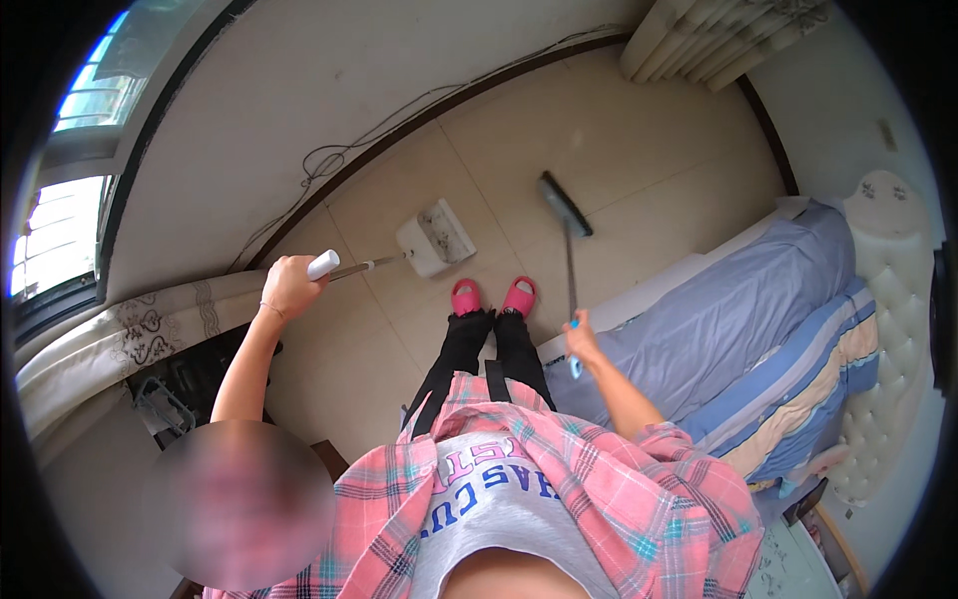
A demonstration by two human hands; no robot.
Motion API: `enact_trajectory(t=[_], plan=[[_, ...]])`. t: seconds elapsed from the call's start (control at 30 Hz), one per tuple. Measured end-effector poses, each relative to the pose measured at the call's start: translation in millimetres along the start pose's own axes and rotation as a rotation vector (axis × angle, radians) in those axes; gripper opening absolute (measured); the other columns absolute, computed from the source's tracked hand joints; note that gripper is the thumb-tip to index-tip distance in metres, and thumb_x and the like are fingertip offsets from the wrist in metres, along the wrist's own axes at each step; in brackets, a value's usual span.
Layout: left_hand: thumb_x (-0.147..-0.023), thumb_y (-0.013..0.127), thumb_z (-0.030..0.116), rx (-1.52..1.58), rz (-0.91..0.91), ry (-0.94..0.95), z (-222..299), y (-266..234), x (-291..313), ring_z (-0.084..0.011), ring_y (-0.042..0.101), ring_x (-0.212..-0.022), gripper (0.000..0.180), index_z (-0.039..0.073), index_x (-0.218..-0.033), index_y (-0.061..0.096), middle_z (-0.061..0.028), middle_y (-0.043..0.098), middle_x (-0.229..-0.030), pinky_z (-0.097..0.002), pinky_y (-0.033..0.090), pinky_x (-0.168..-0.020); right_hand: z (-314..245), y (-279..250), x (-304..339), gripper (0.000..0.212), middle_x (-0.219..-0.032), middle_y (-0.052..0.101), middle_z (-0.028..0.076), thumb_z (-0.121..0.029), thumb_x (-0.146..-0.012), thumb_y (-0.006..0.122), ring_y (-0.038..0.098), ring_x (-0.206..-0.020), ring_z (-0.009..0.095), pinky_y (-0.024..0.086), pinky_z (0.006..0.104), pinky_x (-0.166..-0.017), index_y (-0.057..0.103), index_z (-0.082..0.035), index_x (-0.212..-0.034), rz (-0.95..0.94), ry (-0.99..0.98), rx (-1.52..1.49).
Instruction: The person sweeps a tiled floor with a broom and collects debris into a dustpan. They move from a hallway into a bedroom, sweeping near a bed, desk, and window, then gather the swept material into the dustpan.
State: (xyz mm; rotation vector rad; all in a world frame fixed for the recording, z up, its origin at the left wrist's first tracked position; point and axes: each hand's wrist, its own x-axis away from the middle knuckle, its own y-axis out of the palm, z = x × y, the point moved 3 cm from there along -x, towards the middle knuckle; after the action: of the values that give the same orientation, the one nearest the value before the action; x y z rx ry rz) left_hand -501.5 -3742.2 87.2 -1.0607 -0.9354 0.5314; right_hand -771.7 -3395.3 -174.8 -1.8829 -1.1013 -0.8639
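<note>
My left hand [290,287] is closed round the white-topped handle of a long-handled dustpan [424,250]. The pan is white and lies on the tiled floor ahead of my feet, with dark bits of dirt inside it. In my right hand [582,339] is the blue grip of a broom [566,204]. Its thin grey stick runs forward to a dark, narrow head resting on the floor, to the right of the dustpan and apart from it.
A bed with a blue-grey sheet [699,309] and striped quilt [798,364] stands on the right. Loose cables [329,160] run along the wall's base. Curtains [714,40] hang at the far corner and at the left window. My pink slippers [519,297] stand on the floor [459,150].
</note>
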Motion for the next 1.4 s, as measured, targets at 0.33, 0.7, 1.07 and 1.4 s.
enact_trajectory(t=[0.33, 0.7, 1.07, 1.4], plan=[[-0.061, 0.06, 0.018, -0.014, 0.029, -0.032, 24, 11, 8, -0.0306, 0.054, -0.058, 0.012, 0.007, -0.063, 0.058, -0.0125, 0.056, -0.06, -0.0372, 0.044, -0.056, -6, 10, -73, 0.041, -0.085, 0.057, 0.019, -0.016, -0.076, 0.046, 0.056, -0.052, 0.031, 0.044, 0.0409, -0.055, 0.034, -0.016, -0.115, 0.126, -0.193, 0.754], [-0.062, 0.059, 0.018, -0.003, 0.045, -0.047, 12, 9, 15, -0.03, 0.054, -0.056, 0.011, 0.007, -0.062, 0.057, -0.0124, 0.056, -0.058, -0.0365, 0.044, -0.055, 11, 89, 22, 0.044, -0.057, 0.052, 0.015, -0.014, -0.077, 0.041, 0.047, -0.033, 0.024, 0.038, 0.0364, -0.032, 0.025, -0.017, -0.118, -0.077, 0.163, 0.168], [-0.059, 0.061, 0.014, 0.005, 0.006, -0.08, 19, 10, 24, -0.0317, 0.053, -0.058, 0.011, 0.005, -0.064, 0.056, -0.0136, 0.055, -0.059, -0.0368, 0.044, -0.056, -12, 61, -44, 0.044, -0.064, 0.052, 0.015, -0.017, -0.078, 0.043, 0.044, -0.031, 0.022, 0.038, 0.0358, -0.03, 0.025, -0.015, -0.118, 0.048, 0.047, 0.077], [-0.059, 0.06, 0.016, 0.005, 0.03, -0.039, 27, 10, 23, -0.0323, 0.054, -0.058, 0.011, 0.006, -0.063, 0.056, -0.0137, 0.055, -0.059, -0.0375, 0.044, -0.057, -23, 67, -69, 0.048, -0.053, 0.042, 0.009, -0.009, -0.077, 0.042, 0.04, -0.032, 0.019, 0.03, 0.034, -0.024, 0.02, -0.014, -0.119, -0.072, 0.118, -0.23]])
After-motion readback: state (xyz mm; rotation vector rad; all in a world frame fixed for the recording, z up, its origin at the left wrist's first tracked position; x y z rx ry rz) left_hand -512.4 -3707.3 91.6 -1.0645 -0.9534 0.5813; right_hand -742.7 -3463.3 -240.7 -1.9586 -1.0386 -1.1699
